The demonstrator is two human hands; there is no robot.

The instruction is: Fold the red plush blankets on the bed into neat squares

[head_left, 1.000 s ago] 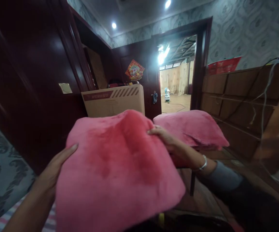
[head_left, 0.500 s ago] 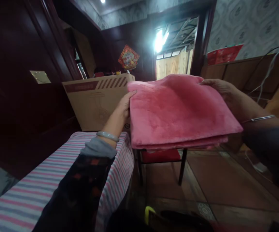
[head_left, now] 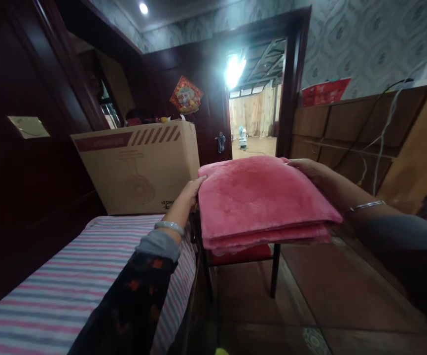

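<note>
A folded pink plush blanket (head_left: 265,197) spans the space between my two hands, its layers showing along the near edge. My left hand (head_left: 193,192) grips its left side, thumb on top and the other fingers mostly hidden. At the far right corner my right hand (head_left: 304,167) is closed on the fabric, with part of its fingers out of sight. Below the blanket stands a chair with a red seat (head_left: 241,255) and dark legs. Whether the blanket rests on the chair or hangs just above it, I cannot tell.
On the left lies a surface with a striped cloth (head_left: 69,276). A large cardboard box (head_left: 135,172) stands behind it. To the right is a wooden cabinet (head_left: 361,123) with loose cables. An open doorway at the back shows a fan (head_left: 242,138).
Both hands have lowered the blanket toward the chair, and it now looks flatter. The view has shifted, so more of the doorway and the fan beyond shows.
</note>
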